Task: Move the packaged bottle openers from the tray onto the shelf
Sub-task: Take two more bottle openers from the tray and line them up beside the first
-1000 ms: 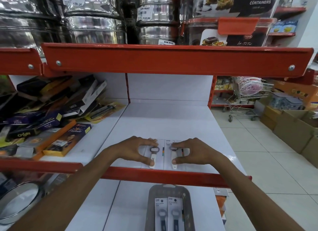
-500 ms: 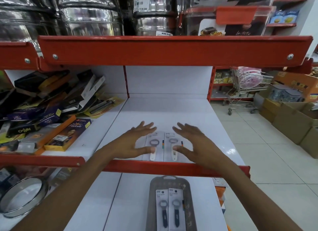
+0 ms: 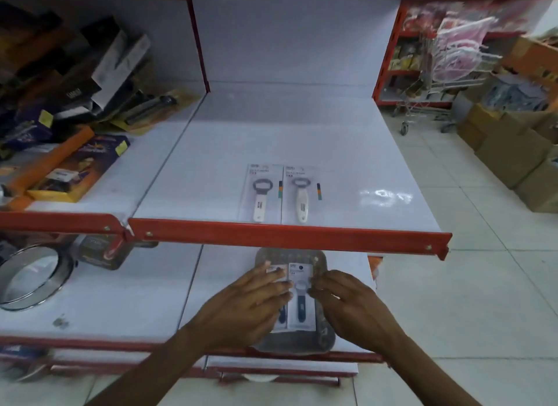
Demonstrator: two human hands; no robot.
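Note:
Two packaged bottle openers with white handles [image 3: 261,192] [image 3: 302,194] lie side by side at the front of the white shelf [image 3: 271,127], just behind its red lip. One level lower, a grey tray [image 3: 324,339] holds two more packs with dark handles. My left hand [image 3: 244,306] lies over the left pack [image 3: 275,268], fingers spread, hiding most of it. My right hand [image 3: 347,306] touches the right edge of the right pack [image 3: 300,306] with its fingertips. Both packs lie flat in the tray.
Boxed goods [image 3: 75,170] are piled on the neighbouring shelf section to the left. A round steel tin [image 3: 27,275] sits on the lower shelf at left. In the aisle to the right stand a shopping trolley [image 3: 437,73] and cardboard boxes [image 3: 513,151].
Both hands let go of the two white-handled packs on the shelf, pulled back and dropped to the tray below. The view has tilted downward.

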